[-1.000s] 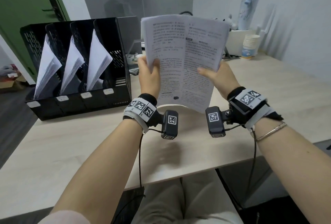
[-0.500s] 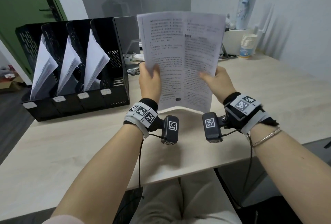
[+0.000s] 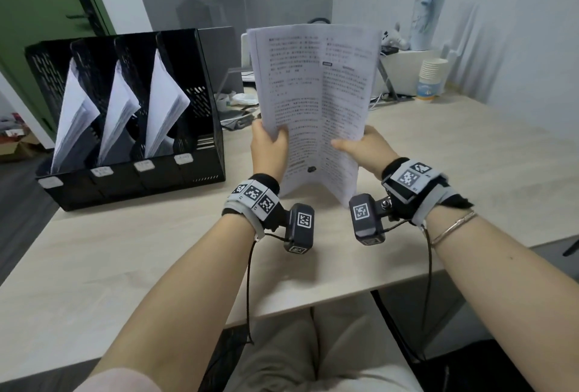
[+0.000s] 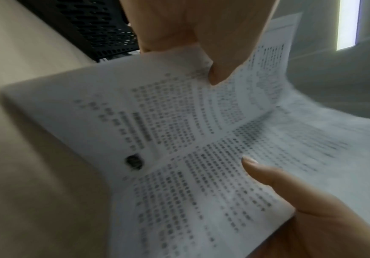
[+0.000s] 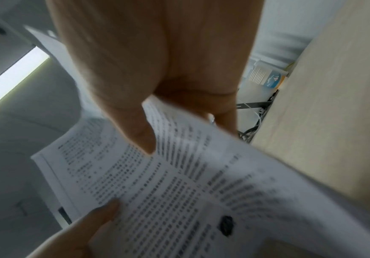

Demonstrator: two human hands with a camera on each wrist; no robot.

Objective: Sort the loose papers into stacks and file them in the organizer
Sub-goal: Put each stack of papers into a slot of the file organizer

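Upright above the desk (image 3: 470,153), the papers (image 3: 316,103) are held between both hands, printed side toward the person and bent along a vertical crease down the middle. The left hand (image 3: 268,149) grips the lower left edge: its thumb (image 4: 220,73) lies across the printed face while the other fingers sit hidden behind the sheets. The right hand (image 3: 365,149) pinches the lower right edge the same way, thumb (image 5: 139,134) on the front and fingers curled behind. In the left wrist view the right thumb reaches in from below onto the right half of the page; in the right wrist view the left thumb comes in from the lower left. A second sheet edge shows offset at the top left corner, so this is more than one sheet, though how many I cannot tell. The bottom edge seems to hang just above the desk; blur in the wrist views leaves contact uncertain.

Left of the papers stands the black organizer (image 3: 200,153) with four slots. The three left slots each hold a leaning white stack (image 3: 163,103); the rightmost slot shows only its perforated wall. Small white labels (image 3: 183,159) mark the front of each slot. Behind the papers lie some cables and clutter, and at the far right a stack of paper cups (image 3: 432,78) sits near the wall.
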